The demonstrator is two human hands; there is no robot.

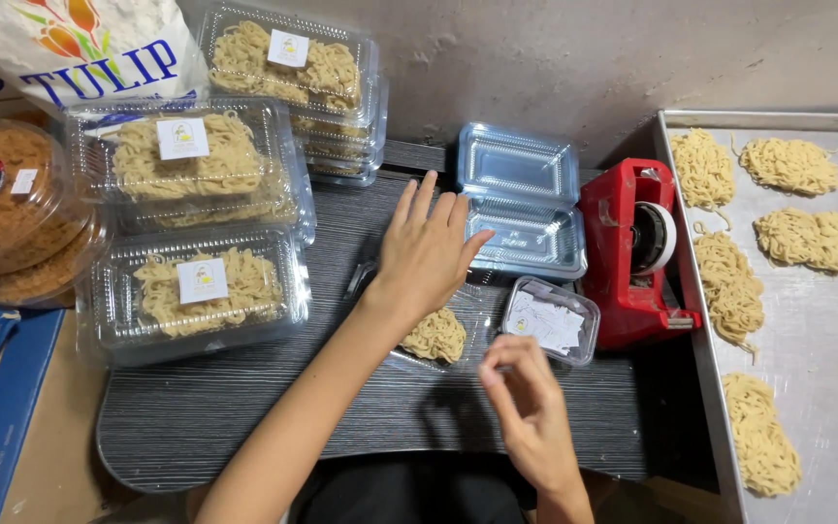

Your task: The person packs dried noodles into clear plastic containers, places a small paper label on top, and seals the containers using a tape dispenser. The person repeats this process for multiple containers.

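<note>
Hands over noodle box on desk (244,427)
L hand (426,254) flat, fingers released on clear box w/ noodle nest (434,336); R hand (528,408) near, fingertips pinched, contents can't tell; label tub (548,319) just right.

Lighting pretty even, medium bright, slightly warm, seems to come from above. Soft shadow under right hand (533,417) on dark table (244,417); corner behind tape dispenser (632,254) goes dim. Mild glare on clear boxes (521,199) and sheen on metal tray (831,320). Focus decent overall, noodles (435,336) crisp enough. Fingertips of right hand a bit smeared. Slight wide-angle stretch at edges, tray rim leans.
</note>
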